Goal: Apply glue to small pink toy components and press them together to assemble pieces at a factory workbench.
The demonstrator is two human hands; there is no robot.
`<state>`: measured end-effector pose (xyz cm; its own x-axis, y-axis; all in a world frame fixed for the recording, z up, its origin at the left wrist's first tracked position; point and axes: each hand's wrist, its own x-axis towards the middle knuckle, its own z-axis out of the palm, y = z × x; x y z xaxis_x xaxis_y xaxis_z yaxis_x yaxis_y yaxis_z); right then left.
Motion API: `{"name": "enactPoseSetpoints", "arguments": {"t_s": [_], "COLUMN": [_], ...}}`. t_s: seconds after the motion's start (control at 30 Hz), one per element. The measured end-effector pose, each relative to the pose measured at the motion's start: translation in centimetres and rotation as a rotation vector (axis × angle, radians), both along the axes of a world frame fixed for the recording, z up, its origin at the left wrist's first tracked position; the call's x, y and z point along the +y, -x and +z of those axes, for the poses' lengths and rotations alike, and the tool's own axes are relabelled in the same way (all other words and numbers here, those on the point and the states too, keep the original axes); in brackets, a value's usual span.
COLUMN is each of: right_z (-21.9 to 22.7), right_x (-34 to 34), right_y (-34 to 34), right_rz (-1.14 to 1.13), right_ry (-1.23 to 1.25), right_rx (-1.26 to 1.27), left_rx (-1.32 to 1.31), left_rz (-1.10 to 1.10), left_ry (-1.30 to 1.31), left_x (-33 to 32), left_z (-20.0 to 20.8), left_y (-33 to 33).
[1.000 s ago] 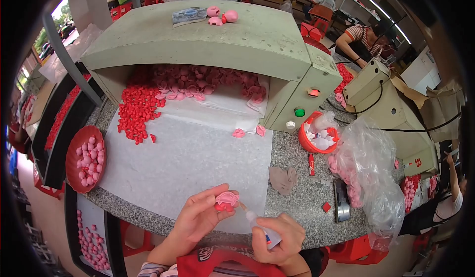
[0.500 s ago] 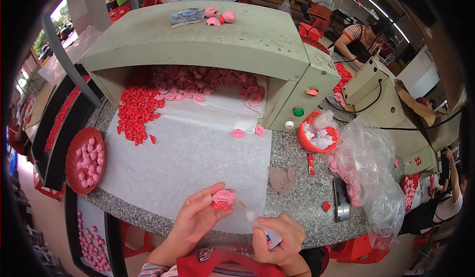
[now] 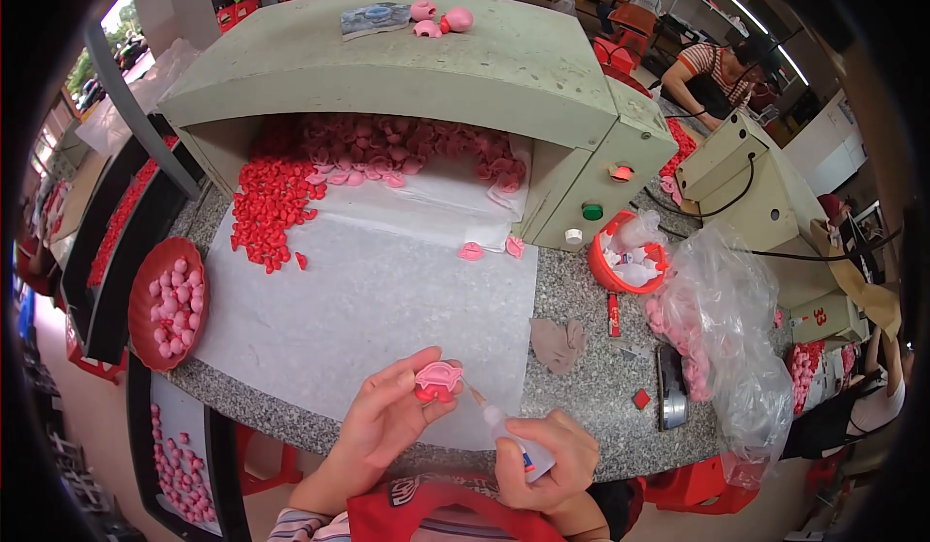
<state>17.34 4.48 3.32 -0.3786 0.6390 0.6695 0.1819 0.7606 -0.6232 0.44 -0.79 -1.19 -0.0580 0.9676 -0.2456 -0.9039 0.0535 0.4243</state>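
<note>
My left hand (image 3: pixel 388 412) pinches a small pink plastic piece (image 3: pixel 441 375) with a red part (image 3: pixel 436 394) along its lower side. Its open, hollow side faces up. My right hand (image 3: pixel 554 460) is closed around a small white squeeze bottle (image 3: pixel 518 435) with a long thin nozzle, tilted toward the pink piece. The nozzle tip is right by the piece's right edge; whether they touch I cannot tell. Both hands are above the near edge of a white paper sheet (image 3: pixel 378 319) on the speckled tabletop.
Ahead stands a pale green metal box (image 3: pixel 387 82) with red parts (image 3: pixel 266 208) and pink shells (image 3: pixel 387 150) in its opening. A red dish (image 3: pixel 145 324) of pink balls lies left. Right are a basket (image 3: pixel 605 271) of bottles, a cloth (image 3: pixel 557 345), a phone (image 3: pixel 670 387) and a plastic bag (image 3: pixel 741 329).
The whole view has shifted slightly. Both hands keep their hold, and the nozzle tip stays close to the pink piece's right edge.
</note>
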Motion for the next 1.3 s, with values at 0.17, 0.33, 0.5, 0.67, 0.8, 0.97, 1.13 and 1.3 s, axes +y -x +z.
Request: {"name": "enactPoseSetpoints", "arguments": {"t_s": [0.17, 0.33, 0.5, 0.67, 0.8, 0.97, 1.13, 1.3], "right_z": [-0.08, -0.10, -0.17, -0.01, -0.03, 0.13, 0.30, -0.02], "right_x": [-0.10, -0.09, -0.05, -0.13, -0.35, -0.41, -0.46, -0.22], "right_y": [-0.11, 0.11, 0.19, 0.17, 0.02, 0.02, -0.07, -0.03], "right_rz": [0.001, 0.002, 0.010, 0.013, 0.011, 0.036, 0.036, 0.027], "right_ry": [0.000, 0.005, 0.000, -0.002, 0.004, 0.011, 0.013, -0.016], "right_rx": [-0.021, -0.024, -0.014, -0.030, -0.063, -0.052, -0.048, -0.023], "left_rx": [0.015, 0.007, 0.007, 0.014, 0.018, 0.032, 0.040, 0.030], "left_rz": [0.007, 0.008, 0.008, 0.007, 0.008, 0.005, 0.011, 0.010], "left_ry": [0.014, 0.000, -0.001, -0.004, -0.003, 0.004, 0.023, 0.010], "left_x": [0.02, -0.02, -0.02, 0.03, 0.08, 0.21, 0.25, 0.25], "left_z": [0.19, 0.15, 0.19, 0.08, 0.08, 0.20, 0.21, 0.20], "left_y": [-0.03, 0.10, 0.09, 0.02, 0.05, 0.00, -0.05, -0.13]}}
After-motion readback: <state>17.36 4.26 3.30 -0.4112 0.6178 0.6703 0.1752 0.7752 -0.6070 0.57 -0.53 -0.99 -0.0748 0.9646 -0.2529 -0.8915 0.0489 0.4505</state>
